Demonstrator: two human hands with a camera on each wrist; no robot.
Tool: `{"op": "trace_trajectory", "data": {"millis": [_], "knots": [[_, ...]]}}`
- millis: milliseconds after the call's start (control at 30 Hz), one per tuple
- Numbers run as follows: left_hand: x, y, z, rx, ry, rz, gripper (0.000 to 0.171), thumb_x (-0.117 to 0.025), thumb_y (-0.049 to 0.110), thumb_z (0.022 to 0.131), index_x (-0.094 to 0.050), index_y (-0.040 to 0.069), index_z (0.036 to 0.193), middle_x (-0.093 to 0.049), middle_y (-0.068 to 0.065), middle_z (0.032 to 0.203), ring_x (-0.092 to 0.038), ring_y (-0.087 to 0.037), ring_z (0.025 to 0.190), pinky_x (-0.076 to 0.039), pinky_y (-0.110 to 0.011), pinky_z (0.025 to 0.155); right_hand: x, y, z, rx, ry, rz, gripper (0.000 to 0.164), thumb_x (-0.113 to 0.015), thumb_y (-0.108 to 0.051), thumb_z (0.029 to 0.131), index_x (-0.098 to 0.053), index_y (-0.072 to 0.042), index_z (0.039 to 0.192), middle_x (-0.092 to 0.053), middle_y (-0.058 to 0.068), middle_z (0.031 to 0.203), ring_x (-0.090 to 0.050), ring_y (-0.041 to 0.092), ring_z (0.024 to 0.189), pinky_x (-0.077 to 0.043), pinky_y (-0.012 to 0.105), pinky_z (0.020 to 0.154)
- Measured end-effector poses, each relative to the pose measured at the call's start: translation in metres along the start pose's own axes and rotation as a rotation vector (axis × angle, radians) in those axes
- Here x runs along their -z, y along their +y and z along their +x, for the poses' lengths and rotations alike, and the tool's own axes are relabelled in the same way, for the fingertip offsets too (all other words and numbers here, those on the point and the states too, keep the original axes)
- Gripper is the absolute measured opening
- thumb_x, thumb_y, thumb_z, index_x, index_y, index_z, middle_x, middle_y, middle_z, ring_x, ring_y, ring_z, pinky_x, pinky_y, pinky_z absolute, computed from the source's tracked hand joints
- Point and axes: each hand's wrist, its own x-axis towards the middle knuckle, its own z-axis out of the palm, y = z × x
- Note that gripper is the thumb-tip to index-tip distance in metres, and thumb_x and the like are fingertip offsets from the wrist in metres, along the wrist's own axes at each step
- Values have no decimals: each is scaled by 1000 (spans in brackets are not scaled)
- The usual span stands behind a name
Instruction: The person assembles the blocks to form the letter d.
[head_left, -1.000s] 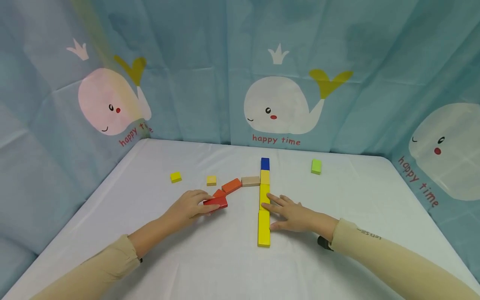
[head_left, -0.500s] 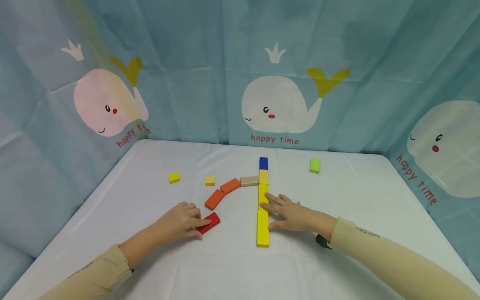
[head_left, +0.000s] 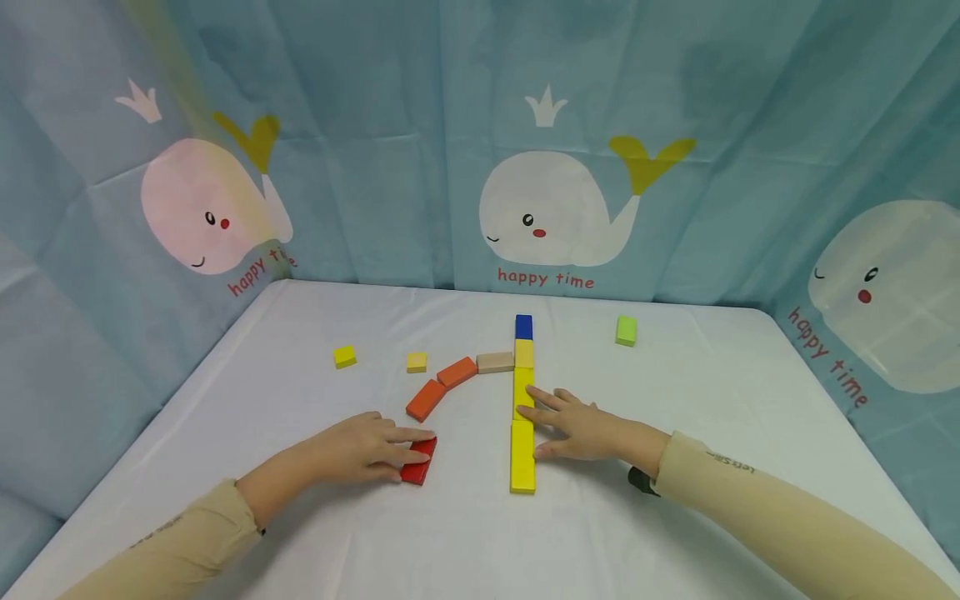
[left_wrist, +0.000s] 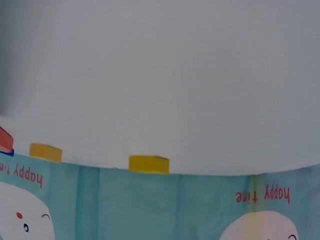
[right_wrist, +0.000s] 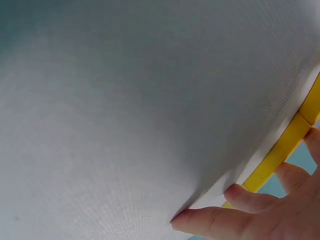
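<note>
A red block (head_left: 420,461) lies flat on the white table, turned almost lengthwise to the column beside it. My left hand (head_left: 358,450) holds it, one finger at its far end and another across its top. My right hand (head_left: 581,427) rests its spread fingertips on a long yellow block (head_left: 523,392); its thumb is beside a second long yellow block (head_left: 522,457). These line up with a pale yellow block (head_left: 523,353) and a blue block (head_left: 523,327). From the column a tan block (head_left: 495,362) and two orange blocks (head_left: 457,372) curve leftward. In the left wrist view no hand shows.
Loose on the table lie a yellow block (head_left: 345,357), a small pale yellow block (head_left: 416,362) and a green block (head_left: 626,331). A blue whale-print curtain (head_left: 360,208) surrounds the back and sides of the white tabletop (head_left: 450,542).
The left hand has drawn the red block toward the person, away from the orange blocks, and turned it more lengthwise. The right hand has stayed at the yellow blocks.
</note>
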Motion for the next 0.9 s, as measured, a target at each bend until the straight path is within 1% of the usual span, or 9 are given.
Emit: {"op": "trace_trajectory", "data": {"millis": [67,100,167,267,333,400,500,633,900], "knots": [[-3,1,-1,-14,27,42,40,-70,34,90,-68,20,127,-59,0,135,-62,-10,107,-50,-34,77,0,0,1,-4,-3,-5,70,-61,-52,90,-38,-25,151,-13,4,162,-14,44,143,-17,78,96],[-5,2,-1,-14,52,67,39,-71,35,89,-69,19,124,-61,-1,132,-64,-9,102,-51,-33,74,-1,0,1,-3,-4,-6,70,-61,-52,90,-38,-25,151,-13,4,162,-14,44,143,-17,78,96],[-6,4,-2,3,111,109,37,-73,37,87,-72,19,119,-65,-2,125,-67,-8,87,-50,-29,68,0,0,1,-1,-5,-9,70,-61,-52,91,-38,-24,151,-14,4,162,-15,45,143,-18,78,96],[-8,7,-3,20,194,157,34,-77,36,83,-76,18,111,-69,-4,116,-65,-8,68,-49,-23,62,0,0,1,-3,-6,-15,70,-61,-52,91,-38,-25,151,-13,3,162,-15,45,143,-18,78,96],[-10,8,-2,22,234,175,33,-79,36,81,-77,17,108,-70,-5,113,-63,-8,62,-47,-20,59,0,0,2,-4,-5,-22,70,-60,-53,90,-38,-25,151,-13,4,162,-15,45,143,-19,78,96],[-10,10,0,21,256,188,31,-79,35,81,-77,17,106,-71,-5,112,-65,-10,64,-47,-19,58,-1,1,2,-5,-4,-28,70,-60,-53,90,-38,-26,151,-13,3,162,-15,45,143,-19,78,96],[-10,11,2,21,252,198,31,-81,32,79,-77,16,107,-70,-6,114,-67,-10,67,-46,-19,57,-1,3,2,-1,1,-35,71,-60,-53,90,-37,-25,151,-13,4,162,-16,45,142,-19,78,95],[-9,13,4,19,222,213,32,-82,27,78,-76,17,108,-69,-6,116,-68,-10,68,-45,-18,55,-1,3,2,2,-2,-33,71,-60,-53,91,-37,-24,151,-13,4,162,-16,45,142,-19,78,95],[-9,11,4,43,173,204,32,-81,27,79,-76,18,109,-69,-6,117,-69,-10,71,-45,-17,56,0,2,2,1,-19,-39,70,-59,-52,92,-35,-26,152,-12,3,163,-14,44,143,-18,78,96]]}}
